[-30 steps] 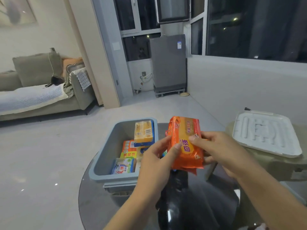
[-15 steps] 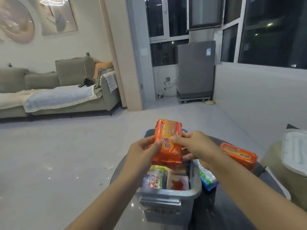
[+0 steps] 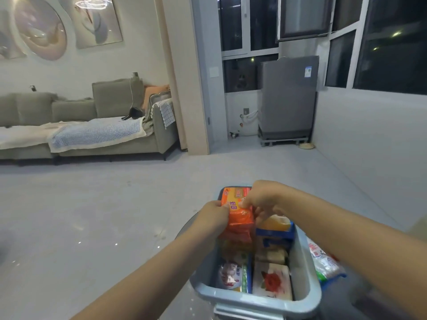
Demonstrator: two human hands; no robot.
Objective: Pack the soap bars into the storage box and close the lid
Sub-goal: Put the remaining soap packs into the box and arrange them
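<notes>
An orange soap pack (image 3: 238, 215) stands on end in the far left part of the grey storage box (image 3: 307, 271). My left hand (image 3: 213, 217) grips its left side and my right hand (image 3: 263, 199) pinches its top from the right. Inside the box lie a yellow and blue soap pack (image 3: 275, 229), a white pack with a red flower (image 3: 270, 280) and a white wrapped bar (image 3: 232, 274). The lid is out of view.
A white and red soap pack (image 3: 323, 259) lies on the dark round table just right of the box. Beyond are bare grey floor, a sofa (image 3: 97, 125) at the left and a grey appliance (image 3: 288, 98) by the window.
Both hands have lowered the orange pack from above the box down into its far left part. The camera has turned left, so the lid and the other orange pack have left the view.
</notes>
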